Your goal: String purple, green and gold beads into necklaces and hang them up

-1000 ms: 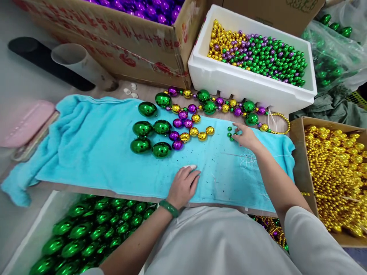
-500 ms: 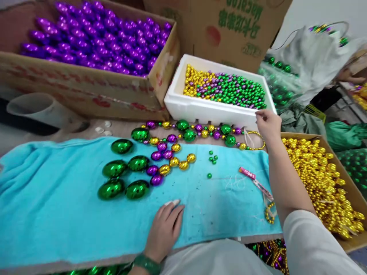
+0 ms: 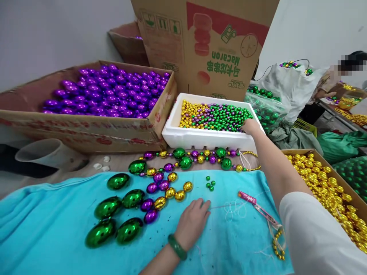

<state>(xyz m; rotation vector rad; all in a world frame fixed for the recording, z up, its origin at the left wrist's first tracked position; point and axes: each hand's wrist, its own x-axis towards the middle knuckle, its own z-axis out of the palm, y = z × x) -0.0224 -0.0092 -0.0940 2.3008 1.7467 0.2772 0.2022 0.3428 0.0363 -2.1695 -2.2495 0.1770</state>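
My right hand (image 3: pixel 251 125) reaches into the white foam box (image 3: pixel 200 139), its fingers bunched and dipped into the small green, purple and gold beads (image 3: pixel 218 114). On the blue towel (image 3: pixel 57 229) my left hand (image 3: pixel 192 223) lies palm down, fingers stretched, with the tips at the end of a white thread (image 3: pixel 226 207). A few small green beads (image 3: pixel 210 184) sit on the towel just beyond it. Left of that hand are large green balls (image 3: pixel 133 198) and loose purple and gold balls (image 3: pixel 169 189). A strung necklace (image 3: pixel 200 156) lies along the towel's far edge.
A carton of purple balls (image 3: pixel 86 126) stands at the back left, a tall printed carton (image 3: pixel 206 46) behind the foam box, and a box of gold beads (image 3: pixel 323 179) at the right. A pink tool (image 3: pixel 247 197) and a short gold strand (image 3: pixel 276 244) lie on the towel. Another person (image 3: pixel 329 86) works far right.
My right hand left the small green beads on the towel, rose past the foam box's corner and went into its beads. My left hand slid right to the thread. The view tilted up.
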